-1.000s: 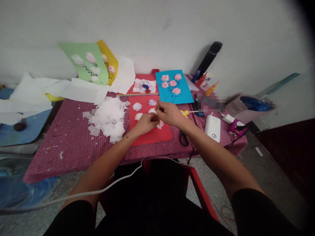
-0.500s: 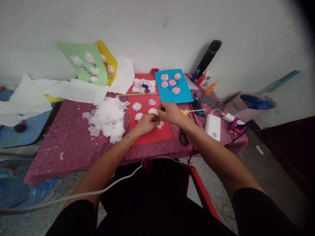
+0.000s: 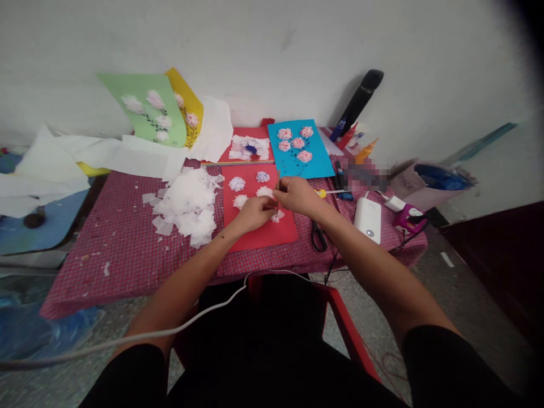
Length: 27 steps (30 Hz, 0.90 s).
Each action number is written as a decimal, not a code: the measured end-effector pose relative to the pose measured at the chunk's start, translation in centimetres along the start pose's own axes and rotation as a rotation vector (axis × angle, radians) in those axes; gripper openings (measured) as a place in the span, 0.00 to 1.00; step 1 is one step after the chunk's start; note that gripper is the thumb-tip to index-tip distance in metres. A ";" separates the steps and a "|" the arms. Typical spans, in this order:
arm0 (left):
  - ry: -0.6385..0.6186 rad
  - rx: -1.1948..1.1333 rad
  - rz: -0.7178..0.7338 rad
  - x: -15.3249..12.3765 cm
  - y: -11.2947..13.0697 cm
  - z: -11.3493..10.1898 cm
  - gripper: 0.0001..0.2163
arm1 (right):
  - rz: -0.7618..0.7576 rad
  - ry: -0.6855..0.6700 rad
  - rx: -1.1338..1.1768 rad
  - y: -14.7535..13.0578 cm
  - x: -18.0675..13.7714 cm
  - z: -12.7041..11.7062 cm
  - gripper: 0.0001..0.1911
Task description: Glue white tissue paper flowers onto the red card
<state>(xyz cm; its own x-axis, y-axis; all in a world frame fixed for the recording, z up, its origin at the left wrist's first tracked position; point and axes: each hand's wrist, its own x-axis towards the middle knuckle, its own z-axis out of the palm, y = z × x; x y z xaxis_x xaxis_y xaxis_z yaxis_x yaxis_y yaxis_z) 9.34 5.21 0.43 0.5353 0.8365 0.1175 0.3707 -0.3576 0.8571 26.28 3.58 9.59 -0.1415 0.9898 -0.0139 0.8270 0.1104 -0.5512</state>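
Over a sheet of red paper (image 3: pixel 259 235), both hands meet at its right half. My right hand (image 3: pixel 293 195) is closed around a thin brown stick (image 3: pixel 278 181), held upright. My left hand (image 3: pixel 257 212) has its fingers pinched close to the stick's lower end; what they hold, if anything, is too small to make out. Right below the fingertips lies a small white tissue flower (image 3: pixel 277 216). Other tissue flowers sit on the red sheet: a white one (image 3: pixel 240 201) and two speckled with blue, among them the left one (image 3: pixel 237 184).
Left of the red sheet is a heap of white tissue squares (image 3: pixel 189 204). Behind stand a blue sheet with pink flowers (image 3: pixel 325 164) and a green one (image 3: pixel 119 88). Scissors (image 3: pixel 318 238), a yellow-handled screwdriver (image 3: pixel 321 193), a white power bank (image 3: pixel 368 218) and paint tubes (image 3: pixel 366 152) lie right.
Hardly anything differs. Both hands stay over the same flower, and the stick in my right hand has shifted very slightly. The whole view has moved a little.
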 end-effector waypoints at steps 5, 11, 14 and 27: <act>0.004 -0.003 -0.004 -0.1 0.2 -0.2 0.09 | 0.029 -0.004 0.022 0.3 -0.1 0.3 0.06; 0.001 -0.016 -0.014 -0.2 -0.2 -0.1 0.11 | 0.045 0.019 0.058 0.5 -0.3 0.5 0.07; 0.007 -0.008 -0.022 -0.3 -0.5 -0.1 0.11 | 0.055 0.024 0.081 0.5 -0.3 0.5 0.07; 0.007 -0.009 -0.010 -0.6 -0.3 -0.3 0.11 | -0.029 0.070 -0.011 1.6 -0.5 1.7 0.06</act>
<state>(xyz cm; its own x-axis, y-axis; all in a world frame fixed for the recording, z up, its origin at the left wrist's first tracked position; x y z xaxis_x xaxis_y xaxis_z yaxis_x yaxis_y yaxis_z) 8.71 4.94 0.22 0.5263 0.8429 0.1123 0.3690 -0.3454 0.8628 26.71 3.14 7.29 -0.1273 0.9900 0.0606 0.8289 0.1397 -0.5416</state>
